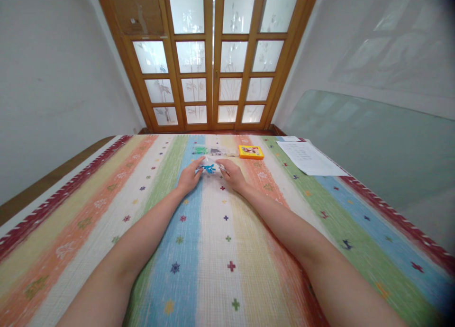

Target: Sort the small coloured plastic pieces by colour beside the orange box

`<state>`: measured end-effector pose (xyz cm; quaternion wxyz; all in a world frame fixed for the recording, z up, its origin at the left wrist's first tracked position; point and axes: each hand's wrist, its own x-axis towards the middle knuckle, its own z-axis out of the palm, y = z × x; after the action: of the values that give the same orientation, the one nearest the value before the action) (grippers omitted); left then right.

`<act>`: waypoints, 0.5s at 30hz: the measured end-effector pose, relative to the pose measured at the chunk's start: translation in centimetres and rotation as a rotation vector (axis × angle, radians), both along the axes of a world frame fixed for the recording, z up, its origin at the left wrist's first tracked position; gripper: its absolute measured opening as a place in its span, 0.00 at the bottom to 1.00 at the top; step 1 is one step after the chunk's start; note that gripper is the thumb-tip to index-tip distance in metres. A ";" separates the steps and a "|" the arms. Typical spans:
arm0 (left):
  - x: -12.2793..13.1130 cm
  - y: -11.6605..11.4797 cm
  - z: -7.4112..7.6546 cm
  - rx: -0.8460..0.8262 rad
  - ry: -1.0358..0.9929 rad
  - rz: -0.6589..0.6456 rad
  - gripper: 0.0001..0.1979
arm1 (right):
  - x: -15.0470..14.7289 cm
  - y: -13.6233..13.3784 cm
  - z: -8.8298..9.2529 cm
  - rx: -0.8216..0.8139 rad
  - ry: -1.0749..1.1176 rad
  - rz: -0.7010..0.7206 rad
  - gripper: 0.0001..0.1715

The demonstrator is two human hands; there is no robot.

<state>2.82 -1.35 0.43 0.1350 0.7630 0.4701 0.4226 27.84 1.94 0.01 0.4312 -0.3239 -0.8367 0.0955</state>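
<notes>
Both of my hands meet around a small clear plastic bag [209,168] with blue pieces inside, near the far side of the table. My left hand [191,176] grips the bag's left edge, fingers closed on it. On the other edge, my right hand [232,174] is closed as well, thumb and fingers pinching the plastic. Just beyond the hands lie more clear bags, one with green pieces [200,149] and one with dark pieces [215,151]. A yellow box [251,152] sits to their right.
White printed sheets [308,158] lie at the table's far right. A striped cloth [213,270] covers the table. A pale glass panel [373,142] leans along the right wall, and wooden doors with glass panes [213,57] stand behind the table.
</notes>
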 end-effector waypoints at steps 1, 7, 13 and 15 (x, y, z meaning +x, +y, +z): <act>0.0 0.0 0.0 0.018 0.021 -0.003 0.28 | 0.0 0.0 0.0 0.001 -0.007 0.005 0.24; 0.1 -0.3 0.3 0.046 0.068 0.003 0.27 | 0.0 0.0 0.0 -0.014 -0.019 0.002 0.27; 0.4 -0.4 0.5 0.011 -0.073 0.063 0.26 | 0.0 -0.7 0.6 0.001 0.006 0.009 0.27; 0.7 -0.2 0.5 -0.038 -0.202 0.071 0.27 | 0.1 -1.2 1.1 0.012 -0.021 0.045 0.34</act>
<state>3.55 -1.51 0.90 0.1810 0.6968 0.4886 0.4930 27.89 0.78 1.07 0.4223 -0.3035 -0.8487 0.0967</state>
